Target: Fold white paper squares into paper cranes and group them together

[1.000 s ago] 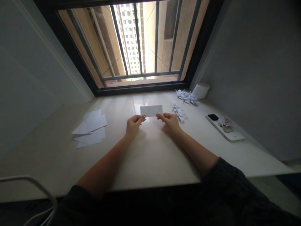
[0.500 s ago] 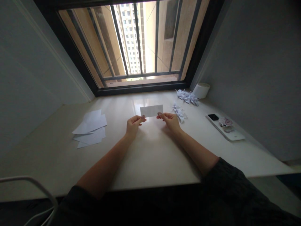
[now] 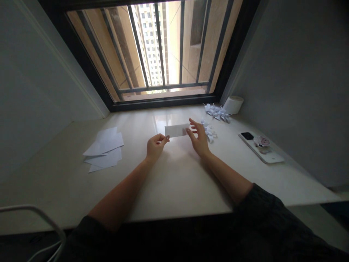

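Observation:
A small white slip of paper (image 3: pixel 176 130) is held up above the sill in front of me. My left hand (image 3: pixel 156 146) pinches its lower left corner between thumb and fingers. At the slip's right end, my right hand (image 3: pixel 200 140) has its fingers spread, with the thumb by the paper's edge; whether the thumb touches it I cannot tell. Just behind the right hand lie several crumpled or twisted bits of white paper (image 3: pixel 209 133), partly hidden by that hand. To the left rests a loose stack of white paper sheets (image 3: pixel 105 145).
A larger cluster of twisted paper pieces (image 3: pixel 217 112) sits at the back right beside a white roll (image 3: pixel 233 105). A white phone (image 3: pixel 261 147) with a round grip lies at the right. A pale cable (image 3: pixel 35 208) curves in at lower left. The barred window (image 3: pixel 163 105) bounds the back.
My right hand has let its fingers spread and rise from their pinch on the slip's right corner. The left hand keeps its pinch, and the slip has shifted slightly right.

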`<state>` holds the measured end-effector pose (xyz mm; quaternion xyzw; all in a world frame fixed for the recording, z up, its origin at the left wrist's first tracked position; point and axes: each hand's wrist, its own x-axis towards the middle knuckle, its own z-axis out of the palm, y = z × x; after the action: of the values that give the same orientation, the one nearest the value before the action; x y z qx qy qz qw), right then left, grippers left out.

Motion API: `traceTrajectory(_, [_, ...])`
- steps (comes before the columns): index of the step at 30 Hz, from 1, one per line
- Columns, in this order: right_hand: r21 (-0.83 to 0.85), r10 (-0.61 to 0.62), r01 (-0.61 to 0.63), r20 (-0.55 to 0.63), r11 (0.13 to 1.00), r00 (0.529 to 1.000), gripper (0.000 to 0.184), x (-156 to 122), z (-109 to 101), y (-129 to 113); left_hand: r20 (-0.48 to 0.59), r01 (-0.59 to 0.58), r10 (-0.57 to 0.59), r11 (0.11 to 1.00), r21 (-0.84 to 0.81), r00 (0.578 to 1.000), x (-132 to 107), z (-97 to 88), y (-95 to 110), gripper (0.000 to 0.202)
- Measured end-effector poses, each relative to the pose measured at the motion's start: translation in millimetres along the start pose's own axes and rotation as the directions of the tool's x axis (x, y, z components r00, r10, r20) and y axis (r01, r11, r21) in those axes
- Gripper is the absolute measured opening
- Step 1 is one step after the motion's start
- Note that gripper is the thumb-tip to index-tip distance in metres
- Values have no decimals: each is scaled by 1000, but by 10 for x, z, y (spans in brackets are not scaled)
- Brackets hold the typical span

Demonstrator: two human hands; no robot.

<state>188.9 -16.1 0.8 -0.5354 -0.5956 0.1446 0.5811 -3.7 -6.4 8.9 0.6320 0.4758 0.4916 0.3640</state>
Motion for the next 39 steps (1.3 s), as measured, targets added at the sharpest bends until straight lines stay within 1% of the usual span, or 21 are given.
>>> traceTrajectory(2, [-135, -142, 145, 32, 980, 989, 42, -17, -28, -61, 16, -39, 38, 997, 69, 999, -19, 15, 10, 33])
traceTrajectory(3, [-168, -187, 192, 47, 967, 981, 39, -23, -36, -84, 19, -51, 49, 994, 95, 999, -28, 22, 12, 33])
traceTrajectory(4, [-191, -214, 222, 60, 956, 975, 36, -27, -40, -99, 17, -57, 56, 992, 112, 998, -34, 27, 11, 32])
traceTrajectory(6, [-212, -216, 230, 90, 950, 972, 31, -33, -41, -109, -1, -54, 54, 990, 129, 999, -37, 30, 0, 31])
traceTrajectory(9, [-188, -152, 177, 138, 966, 979, 24, -45, -30, -104, -55, -26, 33, 992, 125, 998, -19, 15, -26, 31])
traceTrajectory(12, [-98, -106, 124, 172, 987, 979, 18, -67, -11, -110, -113, -1, 12, 995, 99, 993, 8, -6, -37, 30])
traceTrajectory(15, [-17, -26, 30, 186, 999, 982, 19, -81, 11, -110, -148, 21, -13, 999, 49, 989, 24, -13, -33, 30])
traceTrajectory(18, [37, 119, -127, 161, 991, 980, 25, -71, 32, -74, -123, 24, -21, 1000, 19, 992, 15, -3, -28, 32])
traceTrajectory(20, [68, 172, -183, 141, 981, 975, 27, -61, 44, -47, -71, 17, -15, 1000, 25, 997, -4, 13, -17, 34])
traceTrajectory(21, [86, 171, -184, 138, 979, 976, 27, -59, 50, -40, -39, 13, -12, 999, 32, 999, -16, 23, -7, 34])
traceTrajectory(23, [124, 127, -146, 150, 982, 981, 26, -65, 62, -45, 28, 6, -7, 999, 40, 1000, -42, 41, 23, 34])
traceTrajectory(25, [149, 72, -100, 184, 984, 980, 25, -83, 75, -71, 92, -17, 13, 999, 41, 996, -65, 54, 61, 33])
traceTrajectory(27, [159, 32, -71, 231, 985, 972, 24, -106, 89, -103, 133, -40, 35, 999, 34, 991, -81, 55, 95, 32])
traceTrajectory(31, [198, 11, -71, 292, 978, 956, 22, -130, 109, -138, 158, -62, 58, 998, 19, 986, -89, 42, 126, 26])
traceTrajectory(35, [269, 31, -125, 329, 955, 944, 22, -119, 113, -138, 171, -75, 78, 997, -24, 982, -80, 40, 113, 25])
traceTrajectory(39, [325, 73, -195, 354, 925, 932, 22, -115, 116, -125, 165, -59, 69, 996, -63, 984, -58, 42, 87, 26])
